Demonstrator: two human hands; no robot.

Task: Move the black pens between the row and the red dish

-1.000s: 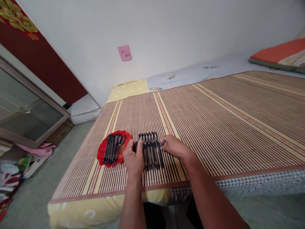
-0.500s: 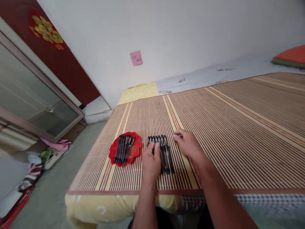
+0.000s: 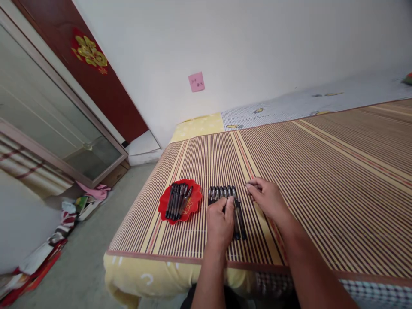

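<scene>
Several black pens [image 3: 240, 221] lie side by side in a row on the striped mat, caps toward the wall. My left hand [image 3: 220, 221] rests over the middle of this row with its fingers curled and thumb forward. It hides the lower part of most pens, and whatever is in its grip cannot be seen. To the right of the row, my right hand [image 3: 264, 195] is just above the mat, fingers curled in and thumb near them, with nothing showing between them. Left of the row, a red scalloped plate [image 3: 195, 205] holds several more black pens [image 3: 176, 199].
The slatted mat [image 3: 199, 159] covers a bed with a yellow patterned sheet [image 3: 154, 274] at its front edge. A pink note [image 3: 196, 82] is stuck on the white wall. At left stand a glass-panelled door [image 3: 74, 116] and clutter [image 3: 58, 231] on the floor.
The view has turned left, so everything sits further right. Relative to the pens, my left hand has shifted slightly right and covers more of them. My right hand stays right of the row.
</scene>
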